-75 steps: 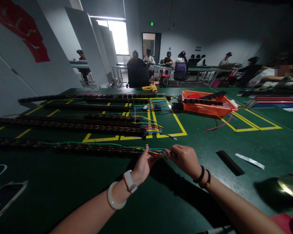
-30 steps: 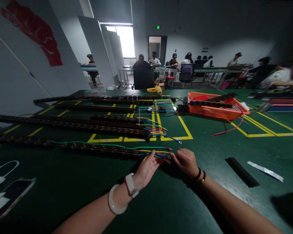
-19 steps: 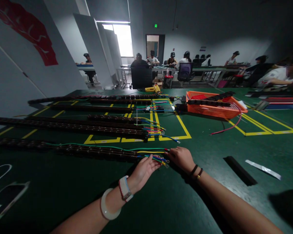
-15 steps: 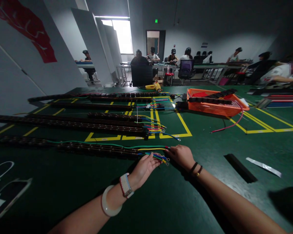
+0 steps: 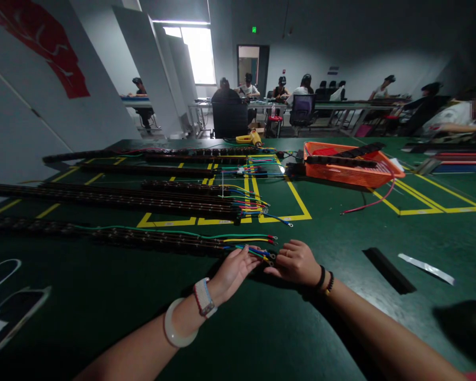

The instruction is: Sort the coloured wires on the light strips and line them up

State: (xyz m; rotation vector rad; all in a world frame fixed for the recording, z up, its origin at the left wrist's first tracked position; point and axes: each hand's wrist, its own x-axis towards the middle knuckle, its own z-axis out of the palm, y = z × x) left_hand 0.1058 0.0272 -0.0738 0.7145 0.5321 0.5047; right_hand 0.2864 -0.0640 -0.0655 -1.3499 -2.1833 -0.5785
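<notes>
Right hand: shifted since half a second ago, off the red-tipped ends of the upper wires and down to just beside the lugs of the lower wires; fingers curled, thumb reaching leftward; whether anything is pinched there cannot be told
Left hand: palm turned up, lower wires held narrowly between thumb and fingers, ringed lugs projecting past the fingertips
Upper wires: green and yellow, clear of both hands, lying just beyond the left fingers
Lower wires: blue, green and yellow, at the right end of the near cable bundle
Near cable bundle: dark, long, laid across the green counter, running out at the left
Farther cable bundles: roughly parallel, over yellow tape, coloured ends to the right
Orange basket: beyond, at right, dark strips across it
Black strip: right of the right hand, beside a white strip
</notes>
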